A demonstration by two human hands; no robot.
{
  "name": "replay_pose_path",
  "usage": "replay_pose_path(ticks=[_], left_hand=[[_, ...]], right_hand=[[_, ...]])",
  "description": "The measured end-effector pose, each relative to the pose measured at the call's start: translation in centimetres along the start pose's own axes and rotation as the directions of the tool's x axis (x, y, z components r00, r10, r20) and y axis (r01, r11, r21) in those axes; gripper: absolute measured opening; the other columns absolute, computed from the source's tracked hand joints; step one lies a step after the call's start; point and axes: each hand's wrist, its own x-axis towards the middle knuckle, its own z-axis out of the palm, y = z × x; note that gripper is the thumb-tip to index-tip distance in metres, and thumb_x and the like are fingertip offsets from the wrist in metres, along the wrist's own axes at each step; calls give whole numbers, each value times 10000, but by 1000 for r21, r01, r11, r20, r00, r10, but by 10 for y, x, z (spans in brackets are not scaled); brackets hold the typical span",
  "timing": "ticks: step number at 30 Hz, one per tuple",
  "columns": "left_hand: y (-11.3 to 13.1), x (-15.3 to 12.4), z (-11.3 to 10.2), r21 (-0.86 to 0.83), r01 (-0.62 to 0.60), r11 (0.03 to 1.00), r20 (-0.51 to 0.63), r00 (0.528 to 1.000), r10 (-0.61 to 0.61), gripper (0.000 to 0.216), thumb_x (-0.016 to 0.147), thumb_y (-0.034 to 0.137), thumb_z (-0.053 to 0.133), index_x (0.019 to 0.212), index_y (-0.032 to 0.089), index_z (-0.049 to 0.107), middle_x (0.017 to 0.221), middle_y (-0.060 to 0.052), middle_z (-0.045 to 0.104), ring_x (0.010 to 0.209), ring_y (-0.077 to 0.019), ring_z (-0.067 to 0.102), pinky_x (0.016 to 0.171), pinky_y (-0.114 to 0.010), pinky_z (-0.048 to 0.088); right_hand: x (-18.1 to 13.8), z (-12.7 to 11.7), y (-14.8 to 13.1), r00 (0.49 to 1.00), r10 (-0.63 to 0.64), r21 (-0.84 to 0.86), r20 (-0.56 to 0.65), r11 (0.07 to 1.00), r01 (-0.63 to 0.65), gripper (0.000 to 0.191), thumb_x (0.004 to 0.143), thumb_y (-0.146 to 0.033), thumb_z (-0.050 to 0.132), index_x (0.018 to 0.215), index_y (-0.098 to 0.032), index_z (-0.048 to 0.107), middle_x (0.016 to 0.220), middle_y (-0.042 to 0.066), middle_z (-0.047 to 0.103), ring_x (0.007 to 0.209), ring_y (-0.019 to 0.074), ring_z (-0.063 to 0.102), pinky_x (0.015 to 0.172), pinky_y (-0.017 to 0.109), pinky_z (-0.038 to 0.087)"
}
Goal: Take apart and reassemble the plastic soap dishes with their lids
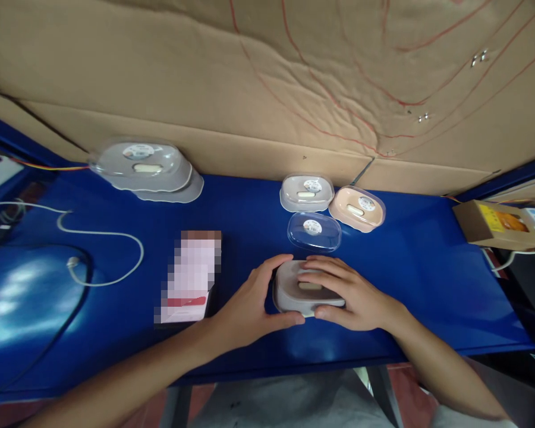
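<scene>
A grey soap-dish-like box (289,291) lies on the blue table (410,273) near its front edge. My left hand (249,306) curls round the box's left side, thumb along its front. My right hand (345,291) lies over its top and right side, fingers wrapped on it. Just behind it rests a loose clear lid (314,232) with a round sticker.
A grey lidded box (306,192) and a peach lidded box (357,208) stand further back. A stack of clear lids (145,169) sits at the back left. A blurred-out card (191,276), a white cable (102,238) and a cardboard carton (494,224) also lie about. A cardboard wall rises behind.
</scene>
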Motion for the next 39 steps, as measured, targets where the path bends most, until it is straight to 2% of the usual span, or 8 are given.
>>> replay_pose_path(ticks=[9,15,21,26,30,33,36,39], left_hand=[[-1,-1,0,3,9,1000,27,1000,-9,1018,789,478,895,1567,336,253,1583,-134,472,1406,-344,550,1152,-577,486],[-1,-8,10,144,-131,981,84,989,120,1173,756,286,937,1613,378,143,1694,-169,300,1528,-398,397,1186,-650,423],[0,-15,16,261,-165,951,97,985,144,1268,770,217,910,1646,386,8,1654,-193,333,1496,-430,417,1140,-674,450],[5,-15,10,378,-237,895,161,969,188,1092,807,285,882,1643,334,182,1494,-161,518,1315,-388,568,1067,-591,497],[12,-14,6,413,-501,760,386,853,352,856,824,434,866,1550,310,429,1416,-139,590,1178,-342,613,1029,-506,476],[16,-14,7,443,-606,661,489,781,389,618,850,492,825,1362,232,597,1361,-132,627,1137,-317,615,1032,-463,442],[17,-14,8,481,-637,602,499,764,409,549,844,541,820,1234,197,642,1345,-127,638,1132,-299,611,1036,-429,423],[16,-15,7,497,-644,581,489,762,426,578,850,555,811,1265,198,626,1363,-124,637,1143,-287,600,1035,-408,417]], right_hand=[[-1,-2,0,1000,12,56,-1,998,-12,479,1025,-474,619,1434,-226,595,1481,146,609,1420,299,544,1177,521,467],[-2,-19,5,1000,21,217,-15,976,-17,452,1056,-428,581,1459,-225,554,1416,143,640,1342,255,606,1100,434,538],[-8,-24,12,990,48,75,-130,996,-39,483,989,-404,691,1437,-270,571,1547,139,520,1445,306,520,1155,492,497],[-10,-24,13,982,29,-58,-189,997,-41,446,970,-390,715,1392,-295,610,1533,117,546,1418,329,547,1144,536,503],[-7,-21,11,983,31,-122,-180,991,-53,451,965,-402,718,1385,-291,595,1543,121,535,1432,330,524,1154,538,479],[-1,-7,9,990,27,-161,-139,986,-49,492,963,-441,711,1396,-260,563,1544,138,536,1441,332,503,1154,546,452],[4,8,9,995,8,-208,-102,978,-29,515,978,-455,682,1423,-246,530,1546,151,543,1445,339,495,1153,567,414],[5,16,11,998,17,-246,-62,969,-32,515,995,-451,655,1448,-249,512,1571,151,525,1468,342,471,1185,596,340]])
